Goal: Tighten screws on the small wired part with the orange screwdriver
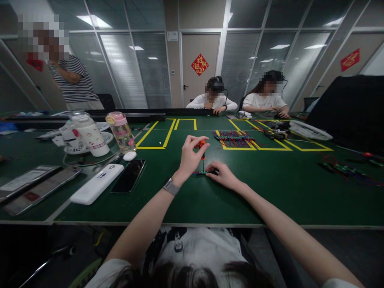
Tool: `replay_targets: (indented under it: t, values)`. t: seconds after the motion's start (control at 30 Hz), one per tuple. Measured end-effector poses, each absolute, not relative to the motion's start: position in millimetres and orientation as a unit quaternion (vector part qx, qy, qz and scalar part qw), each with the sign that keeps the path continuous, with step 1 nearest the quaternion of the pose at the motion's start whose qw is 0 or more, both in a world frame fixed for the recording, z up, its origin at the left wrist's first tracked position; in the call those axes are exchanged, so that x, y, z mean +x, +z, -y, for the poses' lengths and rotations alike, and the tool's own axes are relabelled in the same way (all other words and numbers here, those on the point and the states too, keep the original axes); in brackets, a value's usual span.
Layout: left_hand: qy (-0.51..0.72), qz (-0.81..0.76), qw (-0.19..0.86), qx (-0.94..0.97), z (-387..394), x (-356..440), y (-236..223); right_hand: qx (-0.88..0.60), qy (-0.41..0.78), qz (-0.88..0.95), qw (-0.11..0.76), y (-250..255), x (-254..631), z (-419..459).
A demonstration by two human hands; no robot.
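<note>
My left hand (pixel 191 155) is closed round the orange and black handle of a screwdriver (pixel 203 150). The screwdriver stands upright, its thin shaft pointing down at a small green circuit board (pixel 198 173) with coloured wires on the green table. My right hand (pixel 221 175) rests low on the table at the board's right side. Its thumb and fingertips are pinched together at the board's edge, and a dark bit shows between them. Exactly what those fingers grip is too small to make out.
A row of wired circuit boards (pixel 234 139) lies beyond my hands, and more wired boards (pixel 348 168) are at right. On the left are a black phone (pixel 128 176), a white power bank (pixel 97 184), a pink-lidded bottle (pixel 121 132) and a white cup (pixel 91 136). People sit opposite.
</note>
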State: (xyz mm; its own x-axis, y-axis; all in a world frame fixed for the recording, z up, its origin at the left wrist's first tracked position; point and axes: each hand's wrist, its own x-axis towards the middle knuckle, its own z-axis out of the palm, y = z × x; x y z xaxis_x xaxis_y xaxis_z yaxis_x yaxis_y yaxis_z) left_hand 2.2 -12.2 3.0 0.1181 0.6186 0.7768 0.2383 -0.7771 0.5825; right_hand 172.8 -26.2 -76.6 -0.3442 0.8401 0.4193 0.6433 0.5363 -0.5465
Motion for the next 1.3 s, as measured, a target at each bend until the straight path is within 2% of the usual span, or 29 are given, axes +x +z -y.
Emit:
replay_targets:
  t: [0.07,0.23,0.43,0.6,0.8,1.0,1.2,1.3]
  values:
    - [0.591,-0.284,0.164,0.737,12.1,2.3,3.1,-0.459,0.139,0.81,0.337,-76.1,173.7,26.4]
    - [0.569,-0.232,0.288,0.734,8.7,3.7,0.9,-0.456,0.134,0.817,0.328,-75.2,176.5,27.5]
    - [0.591,-0.268,0.241,0.722,8.1,2.9,0.3,-0.453,0.128,0.822,0.32,-72.4,177.5,29.3]
    - [0.561,-0.23,0.322,0.727,6.1,4.5,0.0,-0.456,0.112,0.83,0.302,-69.4,177.8,30.2]
    - [0.578,-0.265,0.257,0.727,6.8,2.9,0.3,-0.456,0.122,0.827,0.305,-69.2,178.6,30.6]
    - [0.573,-0.245,0.276,0.732,9.9,2.9,4.5,-0.454,0.129,0.827,0.306,-68.4,178.2,31.1]
    - [0.601,-0.287,0.162,0.728,12.4,0.1,5.8,-0.458,0.132,0.82,0.317,-71.6,177.9,29.9]
    - [0.587,-0.249,0.207,0.742,12.2,0.1,5.9,-0.457,0.131,0.819,0.322,-73.9,177.1,29.7]
